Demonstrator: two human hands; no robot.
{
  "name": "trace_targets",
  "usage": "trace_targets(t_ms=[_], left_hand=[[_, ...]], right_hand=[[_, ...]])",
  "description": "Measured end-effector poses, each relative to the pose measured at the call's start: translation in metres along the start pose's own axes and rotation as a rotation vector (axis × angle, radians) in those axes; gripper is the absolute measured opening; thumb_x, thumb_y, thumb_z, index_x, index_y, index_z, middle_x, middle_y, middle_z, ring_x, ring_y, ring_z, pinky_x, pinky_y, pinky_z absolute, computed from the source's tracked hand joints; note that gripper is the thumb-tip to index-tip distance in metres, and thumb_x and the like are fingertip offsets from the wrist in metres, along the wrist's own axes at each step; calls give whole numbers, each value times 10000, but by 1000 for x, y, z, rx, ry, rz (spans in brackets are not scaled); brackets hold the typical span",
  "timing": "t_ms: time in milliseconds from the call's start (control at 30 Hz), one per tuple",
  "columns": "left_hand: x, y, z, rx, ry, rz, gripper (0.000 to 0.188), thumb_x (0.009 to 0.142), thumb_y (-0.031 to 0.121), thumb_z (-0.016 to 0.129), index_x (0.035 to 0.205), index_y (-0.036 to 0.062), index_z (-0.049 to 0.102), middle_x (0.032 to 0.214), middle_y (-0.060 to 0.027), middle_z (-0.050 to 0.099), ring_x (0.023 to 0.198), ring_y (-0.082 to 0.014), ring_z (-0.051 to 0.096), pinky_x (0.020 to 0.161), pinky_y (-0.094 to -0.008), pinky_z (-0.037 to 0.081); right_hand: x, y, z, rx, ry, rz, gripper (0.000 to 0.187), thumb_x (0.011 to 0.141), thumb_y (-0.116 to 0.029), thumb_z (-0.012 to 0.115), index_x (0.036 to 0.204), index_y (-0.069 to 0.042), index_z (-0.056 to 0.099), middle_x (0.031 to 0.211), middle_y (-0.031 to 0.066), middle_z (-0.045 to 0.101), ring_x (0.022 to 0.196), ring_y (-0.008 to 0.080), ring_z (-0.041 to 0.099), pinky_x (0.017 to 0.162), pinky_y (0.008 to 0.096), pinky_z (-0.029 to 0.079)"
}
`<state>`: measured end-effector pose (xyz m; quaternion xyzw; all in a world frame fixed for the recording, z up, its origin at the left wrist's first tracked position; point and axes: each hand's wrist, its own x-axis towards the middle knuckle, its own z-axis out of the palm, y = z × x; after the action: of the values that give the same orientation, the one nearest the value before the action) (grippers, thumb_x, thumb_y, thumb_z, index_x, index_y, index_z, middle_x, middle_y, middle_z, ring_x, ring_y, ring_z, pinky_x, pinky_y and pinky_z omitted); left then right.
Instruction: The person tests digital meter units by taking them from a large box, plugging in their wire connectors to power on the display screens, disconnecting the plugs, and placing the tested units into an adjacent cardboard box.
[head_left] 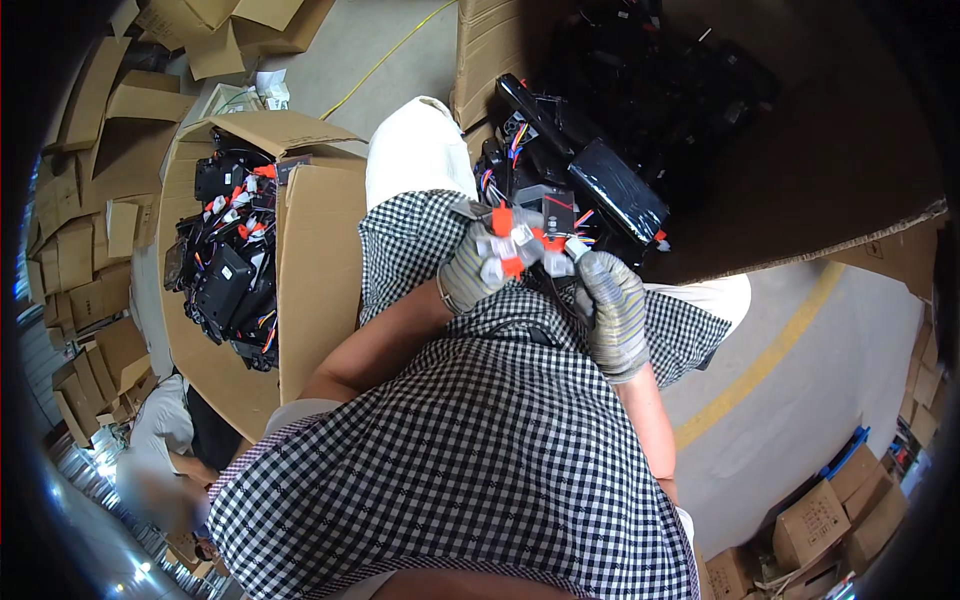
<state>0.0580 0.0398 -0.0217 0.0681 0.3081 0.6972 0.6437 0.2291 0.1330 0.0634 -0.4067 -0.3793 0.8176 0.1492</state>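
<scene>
Both my hands wear striped grey work gloves and meet over my lap. My left hand (468, 272) is closed round a bunch of wire connectors (515, 238), white plugs with red-orange pieces. Beside it my right hand (612, 312) pinches a small white connector (576, 247) between thumb and fingertips. A small black module (560, 210) with a red line lies just past the bunch. Coloured wires (586, 218) show near it; which part they join is hidden. Farther off, a glossy black unit (618, 192) rests at the mouth of a large carton.
The large carton (850, 180) at right holds many black units. An open carton (320, 270) at left holds black modules with wires. Flattened cardboard (110, 240) is piled far left. A person (165, 440) is at lower left. More boxes (815, 525) stand lower right.
</scene>
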Motion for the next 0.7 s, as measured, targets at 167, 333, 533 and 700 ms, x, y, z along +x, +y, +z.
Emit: trace_targets(t_ms=[167,333,533,700], left_hand=[[-2,5,24,291,-81,-156,448,952,306,388,1219,-46,468,1152,-173,569,1003,-214,586,923,-322,439],[8,-7,2,36,-121,-15,477,868,274,530,1203,-62,490,1089,-164,600,956,-241,608,903,-336,456],[-3,-8,3,634,222,-34,293,877,154,551,1144,37,580,1071,-121,606,971,-204,602,845,-314,490],[11,-15,-9,1196,-269,629,231,872,51,518,1080,51,620,1054,-83,611,930,-178,596,823,-297,496]], right_hand=[[0,13,2,-18,141,-147,267,905,-293,572,819,-44,615,583,-53,475,472,19,368,427,174,264],[-14,6,-3,328,64,-36,349,921,-317,529,874,15,625,504,-50,425,416,28,336,398,171,253],[-3,5,-6,638,-143,192,348,918,-303,524,898,31,618,490,-48,403,405,55,361,397,187,282],[2,24,-14,557,-56,188,341,915,-298,528,871,31,606,487,-41,395,375,53,336,370,196,264]])
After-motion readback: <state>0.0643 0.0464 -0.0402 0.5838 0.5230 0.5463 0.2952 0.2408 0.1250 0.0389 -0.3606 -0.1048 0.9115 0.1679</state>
